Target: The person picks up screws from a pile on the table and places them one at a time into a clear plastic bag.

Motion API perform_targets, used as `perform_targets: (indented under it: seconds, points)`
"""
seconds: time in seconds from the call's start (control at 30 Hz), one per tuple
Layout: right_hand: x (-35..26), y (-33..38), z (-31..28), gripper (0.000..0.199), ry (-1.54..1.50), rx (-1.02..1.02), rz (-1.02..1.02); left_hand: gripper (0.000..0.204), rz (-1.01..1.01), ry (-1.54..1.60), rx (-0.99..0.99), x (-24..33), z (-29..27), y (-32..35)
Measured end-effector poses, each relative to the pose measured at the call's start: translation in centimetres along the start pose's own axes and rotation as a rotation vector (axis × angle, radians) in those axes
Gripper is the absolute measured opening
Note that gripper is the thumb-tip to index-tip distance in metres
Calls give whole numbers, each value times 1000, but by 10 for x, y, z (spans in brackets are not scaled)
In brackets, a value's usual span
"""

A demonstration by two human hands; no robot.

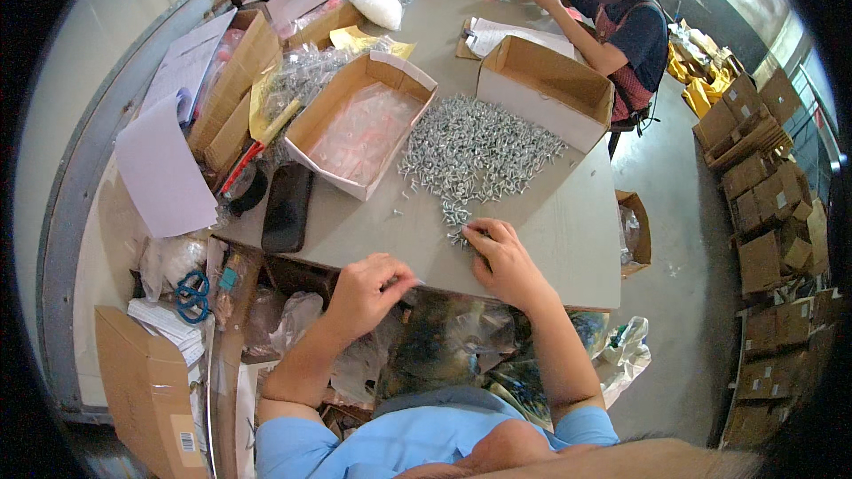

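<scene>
Screws (479,146) lie loose on the tabletop (572,231), seemingly for easy reach, trailing to the right hand (502,259), fingers curled, grip unclear, while the left hand (366,291) presses fingertips together, contents hidden.

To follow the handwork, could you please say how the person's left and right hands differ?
The right hand touches the near end of the screw pile; the left hand is apart, by the front edge of the table. The left hand's thumb and fingertips are close together; the right hand's thumb stands apart from its index finger. Both are bare.
</scene>
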State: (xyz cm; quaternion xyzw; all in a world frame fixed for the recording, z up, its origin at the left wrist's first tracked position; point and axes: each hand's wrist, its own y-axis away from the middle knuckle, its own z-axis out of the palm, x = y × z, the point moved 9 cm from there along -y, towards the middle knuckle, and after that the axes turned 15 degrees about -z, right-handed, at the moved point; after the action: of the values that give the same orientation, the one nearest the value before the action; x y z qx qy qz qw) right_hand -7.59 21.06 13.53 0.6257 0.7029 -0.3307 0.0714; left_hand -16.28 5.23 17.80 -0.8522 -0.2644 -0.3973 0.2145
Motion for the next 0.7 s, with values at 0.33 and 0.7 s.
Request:
perform_targets:
  seconds: [0.33, 0.7]
  points:
    - [-2, 51, -34, 45, -117, 179, 146, 11, -189, 367, -242, -45, 61, 50]
    - [3, 49, -37, 36, -9, 249, 173, 12, -644, 662, -310, -98, 94, 78]
